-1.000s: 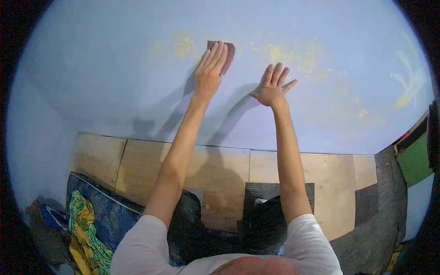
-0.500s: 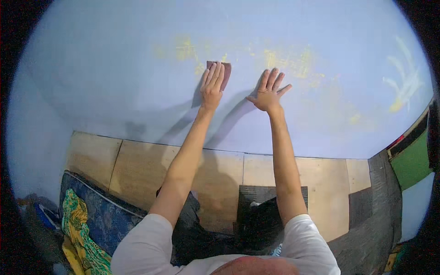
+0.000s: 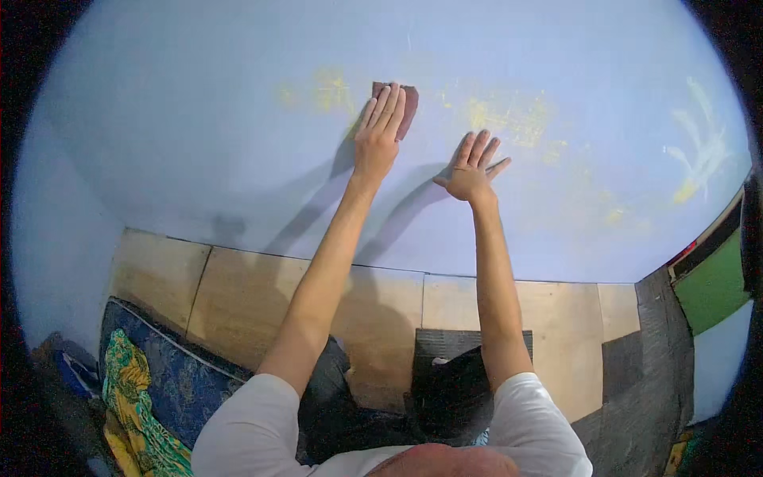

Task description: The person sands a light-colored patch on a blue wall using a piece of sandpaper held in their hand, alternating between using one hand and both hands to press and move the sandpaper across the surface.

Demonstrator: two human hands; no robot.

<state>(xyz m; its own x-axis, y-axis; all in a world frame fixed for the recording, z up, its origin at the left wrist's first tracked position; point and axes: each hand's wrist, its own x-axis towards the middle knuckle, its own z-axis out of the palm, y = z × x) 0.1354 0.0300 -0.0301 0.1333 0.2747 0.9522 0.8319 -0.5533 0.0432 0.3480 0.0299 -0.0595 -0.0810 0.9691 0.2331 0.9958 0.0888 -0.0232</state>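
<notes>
My left hand [image 3: 377,147] presses a reddish-brown piece of sandpaper [image 3: 409,111] flat on the pale blue wall [image 3: 214,119]. Its fingers lie straight over the sheet, which shows past them on the right and along the top. Yellow patches where the paint is worn [image 3: 509,119] run across the wall on both sides of the sandpaper. To the right and slightly lower, my right hand [image 3: 470,176] leans on the wall with spread fingers and holds nothing. Its fingertips reach just under one of the yellow patches.
Wooden boards [image 3: 246,290] cover the floor along the wall's foot, with a dark ribbed mat [image 3: 445,343] between my arms. At the lower left lie a dark blue patterned mattress [image 3: 171,381] and a green-yellow cloth [image 3: 131,381]. A green panel [image 3: 715,294] stands at the right.
My left hand has slid the sandpaper up and a little to the right over the wall. My right hand stays at about the same place on the wall. The view has shifted slightly.
</notes>
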